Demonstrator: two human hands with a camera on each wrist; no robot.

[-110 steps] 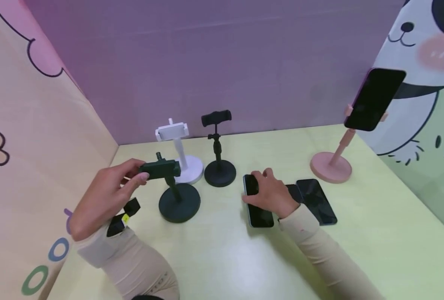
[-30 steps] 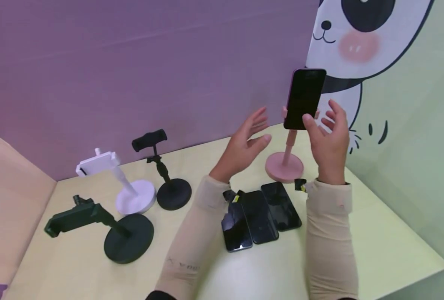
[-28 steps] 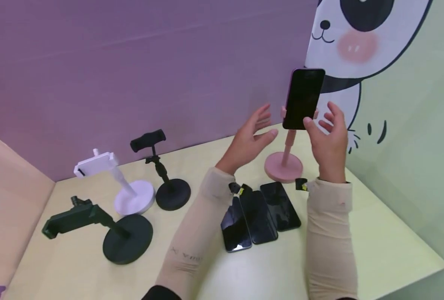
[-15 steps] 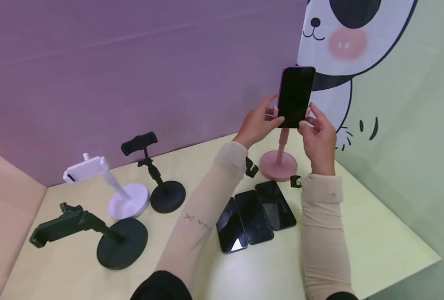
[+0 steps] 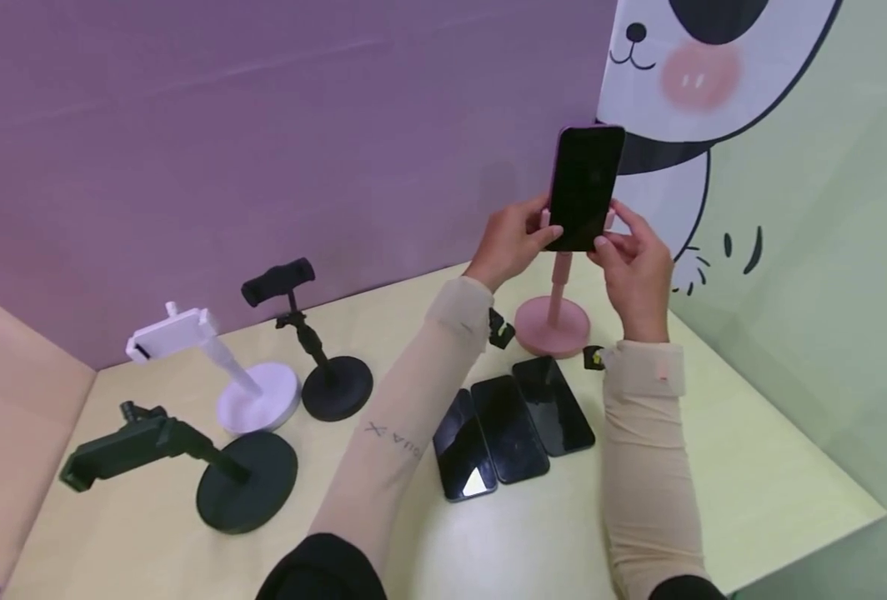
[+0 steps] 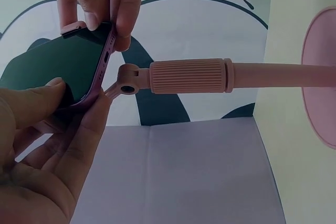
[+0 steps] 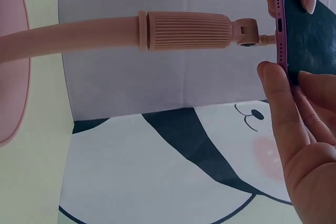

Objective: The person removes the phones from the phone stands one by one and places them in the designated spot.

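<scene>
A smartphone [image 5: 588, 183] with a dark screen and a purple edge stands upright in the clamp of a pink phone stand [image 5: 552, 327]. My left hand [image 5: 513, 242] grips its lower left corner, thumb on the screen and fingers behind. At the lower right corner my right hand [image 5: 634, 271] pinches the phone between thumb and fingers. Both wrist views show the phone's bottom edge with its charging port, close to the stand's ribbed collar [image 6: 189, 76]. The clamp's back is mostly hidden by phone and fingers.
Three dark phones [image 5: 509, 429] lie side by side before the pink stand. To the left are a white phone stand [image 5: 258, 398], a black one [image 5: 337, 388] and a dark green one [image 5: 247, 483]. A purple wall [image 5: 301, 125] rises behind the table.
Both hands have come in from either side and taken hold of the phone on the pink stand. Earlier, my left hand held the green stand's clamp and my right hand a phone on the table.
</scene>
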